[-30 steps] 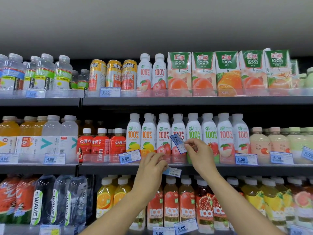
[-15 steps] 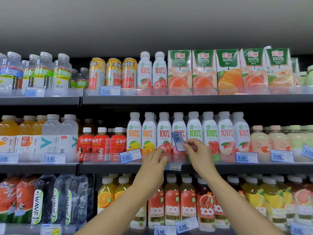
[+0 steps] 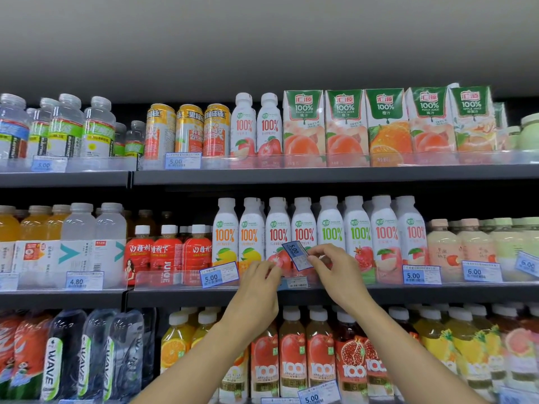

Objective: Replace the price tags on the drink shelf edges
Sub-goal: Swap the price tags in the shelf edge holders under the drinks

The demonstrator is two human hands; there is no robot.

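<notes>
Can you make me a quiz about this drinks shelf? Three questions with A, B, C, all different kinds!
1. Where is the 4.80 tag? A top shelf edge; B middle shelf edge; C bottom shelf edge.
2. How many cans show on the top shelf? A three; B five; C eight.
3. What is the right hand doing? A hanging empty; B holding a bottle; C pinching a blue price tag.
Answers: B, it sits on the middle edge; A, three orange cans stand side by side; C, it pinches the tilted tag.
</notes>
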